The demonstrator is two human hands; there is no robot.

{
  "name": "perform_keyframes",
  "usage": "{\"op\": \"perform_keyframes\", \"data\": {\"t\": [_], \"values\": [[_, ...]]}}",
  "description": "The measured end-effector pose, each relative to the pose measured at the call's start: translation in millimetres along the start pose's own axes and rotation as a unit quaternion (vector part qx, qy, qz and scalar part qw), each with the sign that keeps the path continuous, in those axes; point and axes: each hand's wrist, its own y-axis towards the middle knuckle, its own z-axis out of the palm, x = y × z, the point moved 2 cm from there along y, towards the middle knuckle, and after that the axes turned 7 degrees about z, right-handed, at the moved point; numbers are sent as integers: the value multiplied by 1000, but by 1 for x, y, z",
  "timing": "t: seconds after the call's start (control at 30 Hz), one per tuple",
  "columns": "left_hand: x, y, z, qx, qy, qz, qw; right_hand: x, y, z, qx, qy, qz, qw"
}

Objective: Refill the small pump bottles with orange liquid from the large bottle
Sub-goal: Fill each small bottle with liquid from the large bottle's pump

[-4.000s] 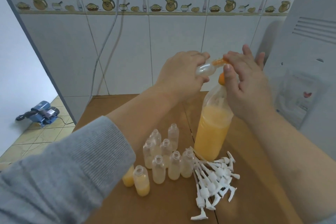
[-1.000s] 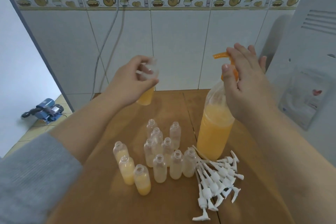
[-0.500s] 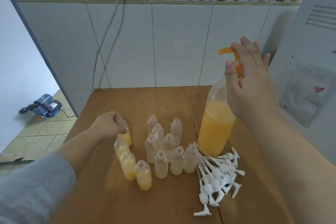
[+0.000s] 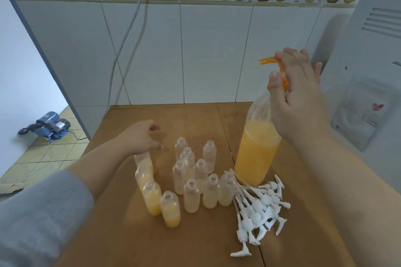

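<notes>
Head view puts the left hand (image 4: 143, 136) low over the wooden table (image 4: 121, 234), fingers loosely spread and holding nothing, just behind a row of four small bottles with orange liquid (image 4: 154, 200) that runs along the left of the group. The right hand (image 4: 297, 91) is up at the orange pump head (image 4: 269, 59) of the large bottle (image 4: 256, 149); its fingers lie over the pump top with the thumb beside the neck, more resting than gripping, though how firmly I cannot tell. Just right of the left hand stand the empty small bottles (image 4: 191, 197), eight or so, clear, open-necked and packed close together, some touching. The large bottle is roughly half full of cloudy orange liquid and stands just right of that cluster. A heap of white pump tops (image 4: 258, 206) lies at its foot, stems crossing, a few reaching the nearest empties. The risks look plain: reaching into so tight a cluster could knock neighbours over like skittles, and the filled ones have no caps, so a nudge from the forearm would likely spill them. Pressing the pump before a bottle neck is under the spout would squirt liquid onto the table. A grey sleeve (image 4: 36, 219) covers the left forearm, and a white appliance (image 4: 373, 67) stands at the right.
</notes>
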Motion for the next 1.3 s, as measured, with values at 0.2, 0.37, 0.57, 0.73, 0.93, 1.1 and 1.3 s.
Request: {"op": "perform_keyframes", "data": {"t": [0.2,0.37,0.57,0.73,0.93,1.1,1.3], "values": [[-30,33,30,135,65,48,988,-2,0,1,0,1,0,1000],[-33,39,41,139,56,55,987,-2,0,2,-5,2,2,1000],[-26,43,50,116,2,47,992,1,-1,2,-2,3,3,1000],[-20,39,42,24,-16,29,999,0,-1,2,-6,-4,-3,1000],[-19,29,-2,-176,-258,7,950,2,0,1,-11,-8,-12,1000],[-68,5,-39,-241,-528,86,809,3,3,-3,-15,-34,-31,999],[-143,-20,-35,-187,-499,229,815,-1,5,-5,3,-48,-43,998]]}}
